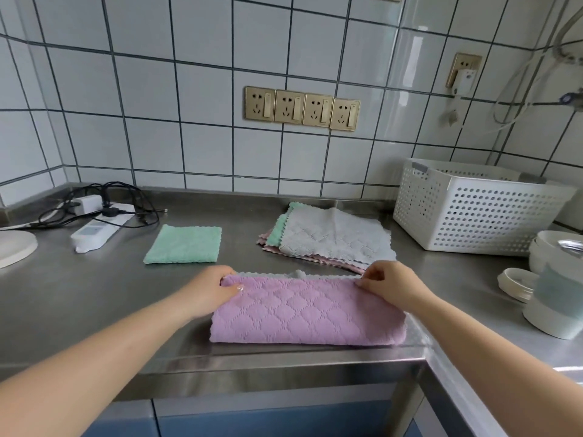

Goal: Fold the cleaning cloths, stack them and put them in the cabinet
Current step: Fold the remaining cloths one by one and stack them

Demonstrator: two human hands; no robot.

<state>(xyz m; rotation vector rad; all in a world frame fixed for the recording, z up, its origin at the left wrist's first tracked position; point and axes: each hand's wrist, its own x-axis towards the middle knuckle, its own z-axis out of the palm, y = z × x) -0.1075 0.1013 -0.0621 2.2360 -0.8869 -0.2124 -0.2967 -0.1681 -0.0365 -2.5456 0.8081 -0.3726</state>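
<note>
While the pink cloth (307, 310) at six o'clock is pinched at its far corners by the left hand (212, 290) and right hand (389, 283), half-folded, one green cloth (184, 244) is folded at ten o'clock, the unfolded pile (331, 239) at one o'clock remains, and nothing is stacked.

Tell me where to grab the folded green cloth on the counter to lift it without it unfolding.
Likely best: take the folded green cloth at the middle of its near edge, coming from the front of the steel counter. It lies flat and square, apart from the other things, so that edge is open to reach. Pinch all layers together, fingers slid underneath. Which edge is the fold cannot be told.
</note>
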